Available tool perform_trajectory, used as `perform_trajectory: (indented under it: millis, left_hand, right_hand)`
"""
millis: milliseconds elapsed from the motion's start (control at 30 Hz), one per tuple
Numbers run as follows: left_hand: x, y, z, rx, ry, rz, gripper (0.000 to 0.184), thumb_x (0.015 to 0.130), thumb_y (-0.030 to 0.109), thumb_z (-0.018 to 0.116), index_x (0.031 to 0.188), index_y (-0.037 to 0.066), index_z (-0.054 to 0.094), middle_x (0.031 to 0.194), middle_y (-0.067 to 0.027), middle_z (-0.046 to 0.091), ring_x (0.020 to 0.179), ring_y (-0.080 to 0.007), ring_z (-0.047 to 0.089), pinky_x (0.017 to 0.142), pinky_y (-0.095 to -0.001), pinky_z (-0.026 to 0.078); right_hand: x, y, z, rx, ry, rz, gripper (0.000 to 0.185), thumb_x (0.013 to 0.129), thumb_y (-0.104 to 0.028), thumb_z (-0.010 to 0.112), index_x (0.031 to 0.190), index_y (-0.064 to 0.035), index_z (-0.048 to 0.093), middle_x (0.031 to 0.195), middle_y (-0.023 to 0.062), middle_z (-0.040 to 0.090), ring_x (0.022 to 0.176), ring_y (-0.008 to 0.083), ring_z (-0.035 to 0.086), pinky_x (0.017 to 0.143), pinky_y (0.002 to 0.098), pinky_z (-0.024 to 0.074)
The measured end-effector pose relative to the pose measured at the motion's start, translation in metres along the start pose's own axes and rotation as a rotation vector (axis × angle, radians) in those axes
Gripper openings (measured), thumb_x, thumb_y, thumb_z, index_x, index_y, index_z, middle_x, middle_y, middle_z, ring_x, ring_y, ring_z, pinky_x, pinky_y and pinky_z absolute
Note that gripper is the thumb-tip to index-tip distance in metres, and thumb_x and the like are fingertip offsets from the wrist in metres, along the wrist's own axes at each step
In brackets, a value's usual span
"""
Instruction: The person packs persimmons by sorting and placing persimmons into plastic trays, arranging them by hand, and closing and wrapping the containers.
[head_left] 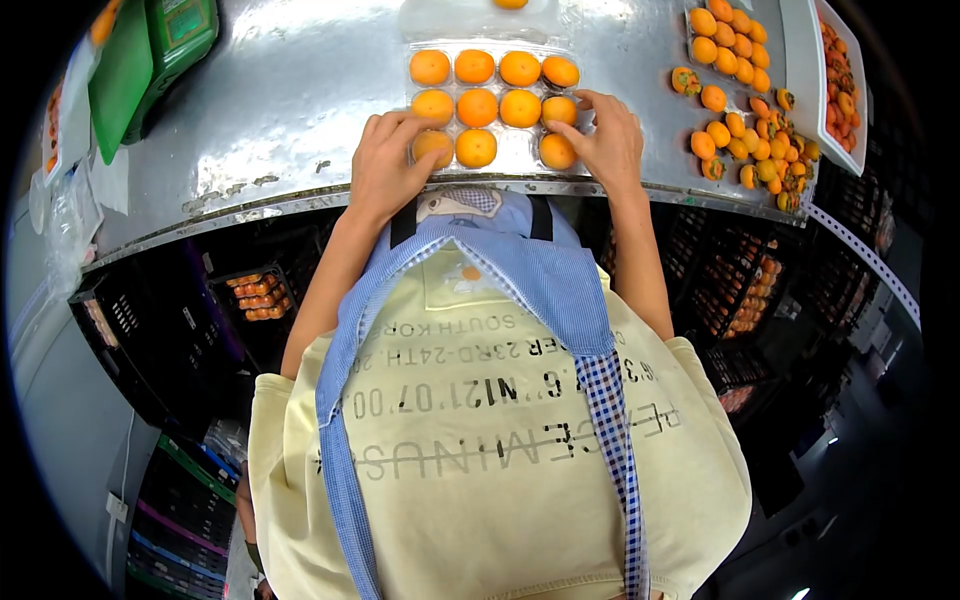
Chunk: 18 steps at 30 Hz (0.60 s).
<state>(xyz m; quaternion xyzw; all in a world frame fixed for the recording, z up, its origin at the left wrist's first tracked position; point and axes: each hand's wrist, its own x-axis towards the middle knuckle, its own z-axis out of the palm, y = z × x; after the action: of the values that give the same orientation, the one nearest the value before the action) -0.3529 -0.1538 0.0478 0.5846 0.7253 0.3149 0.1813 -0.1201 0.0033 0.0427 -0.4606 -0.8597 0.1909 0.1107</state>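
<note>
A clear plastic tray (517,160) holding rows of orange persimmons (476,107) lies at the front edge of the metal table. My left hand (388,165) is at the tray's left side, its fingers and thumb curled around the front-left persimmon (430,146). At the right side, my right hand (607,143) has its index finger and thumb closed about a persimmon (557,110) in the middle row. Just below that thumb sits another persimmon (558,152) in the front row. A gap shows in the front row, left of this fruit.
Loose persimmons (765,150) are heaped on the metal table (290,90) at right, beside a filled tray (728,45) and a white crate (848,150). A green scale (180,45) stands at left. Another clear tray (480,22) lies behind. Black crates (150,330) are under the table.
</note>
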Motion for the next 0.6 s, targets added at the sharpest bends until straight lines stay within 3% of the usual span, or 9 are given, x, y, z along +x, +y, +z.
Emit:
perform_trajectory:
  millis: [133,400,500,600]
  left_hand:
    - [-0.006,0.007,-0.006,0.090,-0.112,-0.104,0.045,0.064,0.025,0.079,0.103,0.009,0.062,0.094,-0.0086,0.056,0.089,-0.0269,0.054,0.074,-0.0350,0.045]
    - [-0.010,0.007,0.000,0.161,-0.213,-0.189,0.050,0.067,0.027,0.077,0.109,0.011,0.056,0.097,-0.0090,0.055,0.083,-0.0275,0.059,0.067,-0.0371,0.049]
    - [-0.009,0.008,0.000,0.159,-0.222,-0.197,0.049,0.068,0.028,0.076,0.109,0.011,0.056,0.099,-0.0091,0.055,0.083,-0.0278,0.060,0.067,-0.0374,0.049]
    - [-0.009,0.010,0.001,0.146,-0.231,-0.219,0.048,0.069,0.028,0.075,0.110,0.011,0.055,0.101,-0.0089,0.055,0.083,-0.0283,0.060,0.068,-0.0376,0.049]
  right_hand:
    - [-0.002,-0.001,0.010,-0.032,0.035,0.009,0.046,0.067,-0.041,0.074,0.094,-0.0059,0.065,0.085,0.0077,0.062,0.081,0.0247,0.060,0.069,0.0374,0.0425]
    - [0.003,-0.004,0.009,-0.043,-0.013,0.013,0.040,0.069,-0.034,0.072,0.097,-0.0064,0.064,0.086,0.0100,0.059,0.080,0.0261,0.059,0.069,0.0365,0.0481]
    - [0.000,0.001,0.005,0.138,-0.008,0.026,0.044,0.072,-0.033,0.070,0.104,-0.0041,0.060,0.093,0.0094,0.060,0.085,0.0239,0.061,0.074,0.0352,0.0493]
    - [-0.008,0.012,0.008,0.826,-0.038,0.227,0.042,0.082,-0.030,0.062,0.112,-0.0008,0.055,0.101,0.0093,0.060,0.091,0.0224,0.061,0.078,0.0339,0.0504]
